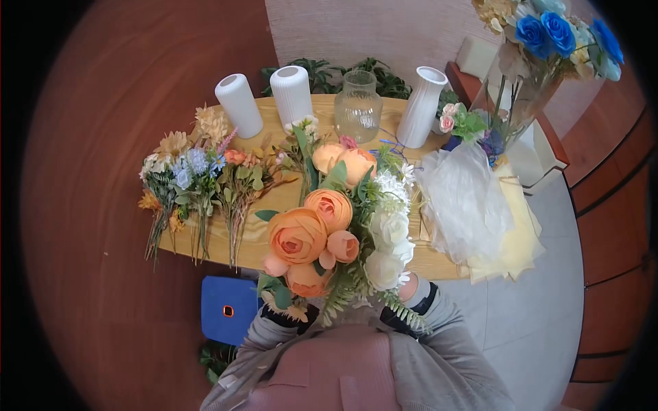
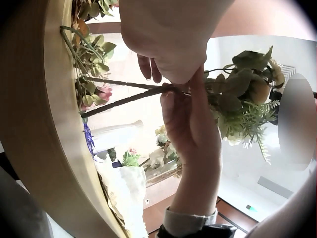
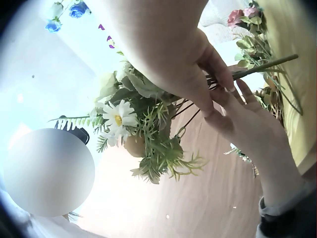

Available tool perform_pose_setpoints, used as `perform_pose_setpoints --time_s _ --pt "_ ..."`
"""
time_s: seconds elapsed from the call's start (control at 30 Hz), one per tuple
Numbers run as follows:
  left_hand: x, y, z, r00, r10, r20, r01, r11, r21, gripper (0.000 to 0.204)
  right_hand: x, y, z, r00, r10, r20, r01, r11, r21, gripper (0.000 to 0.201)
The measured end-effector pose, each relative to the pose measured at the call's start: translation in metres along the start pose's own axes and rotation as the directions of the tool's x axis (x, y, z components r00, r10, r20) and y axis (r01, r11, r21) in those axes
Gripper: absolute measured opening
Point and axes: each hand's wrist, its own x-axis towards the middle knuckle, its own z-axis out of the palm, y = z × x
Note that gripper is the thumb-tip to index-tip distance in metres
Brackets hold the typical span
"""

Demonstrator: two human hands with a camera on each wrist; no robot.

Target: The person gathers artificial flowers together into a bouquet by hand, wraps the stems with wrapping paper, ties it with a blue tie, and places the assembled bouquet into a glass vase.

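A bouquet of orange ranunculus-like blooms [image 1: 299,236], white roses and green fern is held up in front of the body. Its dark stems [image 2: 126,100] come together where both hands meet. My left hand [image 3: 255,126] grips the stem bundle with thumb and fingers. Beside it, my right hand [image 2: 190,119] pinches the same stems just under the leaves. From the head, the blooms hide nearly all of both hands. A daisy [image 3: 119,118] and loose greenery hang on the flower side of the grip. The stem ends point toward the wooden table [image 1: 250,233].
Two white vases [image 1: 293,92], a clear glass vase [image 1: 358,109] and a flared white vase [image 1: 420,109] line the table's back. Flower bunches [image 1: 195,178] lie left; crumpled white wrapping [image 1: 466,198] lies right. A tall vase with blue roses [image 1: 558,34] stands far right. A blue stool [image 1: 229,308] is below.
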Motion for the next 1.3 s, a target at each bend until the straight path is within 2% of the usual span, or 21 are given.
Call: perform_pose_setpoints --time_s 0.1,0.13,0.2,0.33,0.37,0.4,0.47,0.5,0.67,0.73,0.77,0.8,0.83,0.97,1.03,1.07,1.13,1.17,1.23,1.27,1.3 --pt "-0.009 0.013 0.004 0.994 -0.106 -0.020 0.104 0.989 -0.107 0.042 -0.013 -0.002 -0.004 1.000 0.007 -0.013 -0.007 1.000 0.031 0.059" --pt "-0.009 0.012 0.011 0.990 -0.142 -0.024 0.138 0.980 -0.142 0.042 0.007 0.001 0.008 1.000 0.010 -0.018 -0.010 0.999 0.041 0.058" --pt "0.048 0.010 0.034 0.976 -0.214 -0.030 0.203 0.956 -0.213 0.043 -0.024 -0.004 -0.016 1.000 0.016 -0.027 -0.014 0.998 0.063 0.057" --pt "0.029 0.027 0.039 0.936 -0.352 -0.023 0.322 0.879 -0.351 0.043 -0.023 -0.007 -0.024 0.999 0.026 -0.045 -0.021 0.994 0.105 0.056" --pt "0.025 0.019 0.030 0.994 -0.076 -0.082 0.109 0.814 0.571 0.041 -0.017 -0.005 -0.019 0.998 0.029 -0.051 -0.023 0.993 0.116 0.056" --pt "0.023 0.013 0.021 0.994 -0.079 -0.081 0.111 0.814 0.571 0.041 -0.015 -0.005 -0.024 0.998 0.032 -0.057 -0.024 0.992 0.125 0.055" --pt "0.021 0.001 0.002 0.959 0.197 0.204 -0.262 0.345 0.901 0.045 -0.017 -0.005 -0.025 0.996 0.040 -0.078 -0.029 0.990 0.135 0.055" --pt "0.027 -0.001 -0.003 0.942 0.232 0.244 -0.298 0.234 0.926 0.051 -0.018 -0.005 -0.025 0.995 0.043 -0.088 -0.031 0.990 0.138 0.054" --pt "0.036 -0.005 0.002 0.884 0.381 0.272 -0.376 0.233 0.897 0.042 0.003 -0.003 -0.008 0.989 0.059 -0.133 -0.036 0.985 0.167 0.053" --pt "0.033 -0.009 0.005 0.902 0.415 0.119 -0.225 0.217 0.950 0.039 0.003 -0.003 -0.012 0.987 0.066 -0.149 -0.038 0.982 0.184 0.052" --pt "0.034 -0.004 0.005 0.903 0.412 0.119 -0.225 0.217 0.950 0.039 0.007 -0.002 -0.014 0.985 0.070 -0.156 -0.039 0.980 0.195 0.052" --pt "0.034 0.006 0.003 0.977 0.181 0.111 -0.142 0.168 0.976 0.037 0.007 -0.001 -0.009 0.984 0.075 -0.161 -0.041 0.978 0.205 0.052" --pt "0.034 0.013 0.005 0.995 -0.058 0.077 -0.071 0.100 0.992 0.035 0.010 0.000 -0.009 0.983 0.079 -0.165 -0.043 0.976 0.216 0.051" --pt "0.032 0.015 0.019 0.992 -0.004 0.127 -0.124 0.201 0.972 0.043 0.017 -0.001 -0.018 0.980 0.094 -0.178 -0.046 0.965 0.257 0.050" --pt "0.031 0.015 0.017 0.990 -0.082 0.119 -0.075 0.415 0.907 0.046 0.017 -0.005 -0.037 0.977 0.103 -0.186 -0.048 0.960 0.277 0.049" --pt "0.030 0.013 0.015 0.990 -0.082 0.118 -0.074 0.416 0.907 0.046 0.018 -0.006 -0.046 0.976 0.106 -0.189 -0.049 0.957 0.287 0.049" --pt "0.028 0.003 0.004 0.976 -0.204 0.075 0.068 0.613 0.787 0.054 0.028 -0.005 -0.047 0.975 0.115 -0.192 -0.052 0.950 0.307 0.049" --pt "0.026 -0.007 -0.008 0.977 -0.201 0.071 0.070 0.613 0.787 0.054 0.029 -0.005 -0.046 0.974 0.120 -0.191 -0.054 0.947 0.317 0.048" --pt "0.022 -0.023 -0.032 0.893 -0.445 0.068 0.323 0.739 0.592 0.052 0.031 -0.002 -0.033 0.974 0.130 -0.187 -0.061 0.939 0.337 0.048" --pt "0.025 -0.009 -0.012 0.896 -0.440 0.062 0.323 0.741 0.589 0.052 0.028 -0.001 -0.024 0.974 0.135 -0.182 -0.065 0.936 0.347 0.048" --pt "0.032 0.017 0.025 0.935 -0.256 0.244 -0.006 0.678 0.735 0.042 0.023 -0.001 -0.014 0.974 0.142 -0.176 -0.072 0.931 0.357 0.047"
